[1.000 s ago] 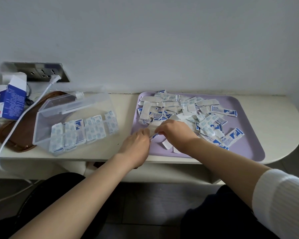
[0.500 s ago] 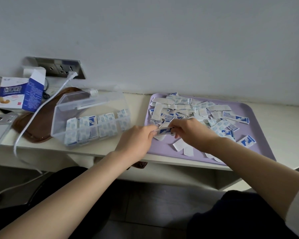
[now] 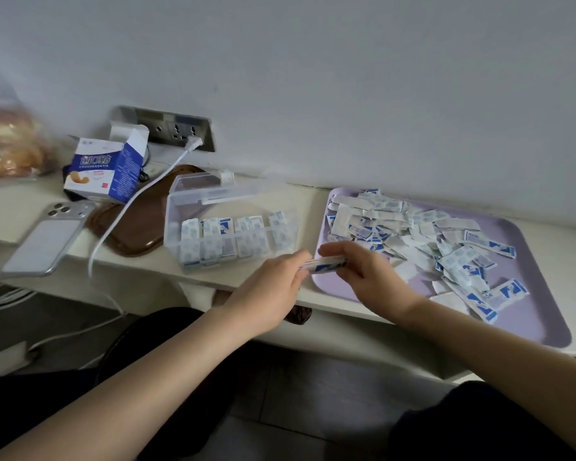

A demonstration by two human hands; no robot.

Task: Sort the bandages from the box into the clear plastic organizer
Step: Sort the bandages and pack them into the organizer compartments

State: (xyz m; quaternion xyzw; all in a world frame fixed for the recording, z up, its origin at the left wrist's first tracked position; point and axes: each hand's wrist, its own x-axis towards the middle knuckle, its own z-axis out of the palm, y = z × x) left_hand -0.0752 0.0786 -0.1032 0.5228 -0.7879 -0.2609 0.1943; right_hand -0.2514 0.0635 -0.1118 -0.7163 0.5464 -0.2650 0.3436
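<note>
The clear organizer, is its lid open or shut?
Open: its lid stands raised at the back, above the packed bandages.

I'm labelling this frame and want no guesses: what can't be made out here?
Head view only:
- Count in the bundle of bandages between the left hand and right hand: fingers cover its ends.
- Bandages per compartment in the organizer: cloudy walls and overlap.
- Small print on the box: too blurred to read.
- Contents of the bag at the left edge: cut off and blurred.
</note>
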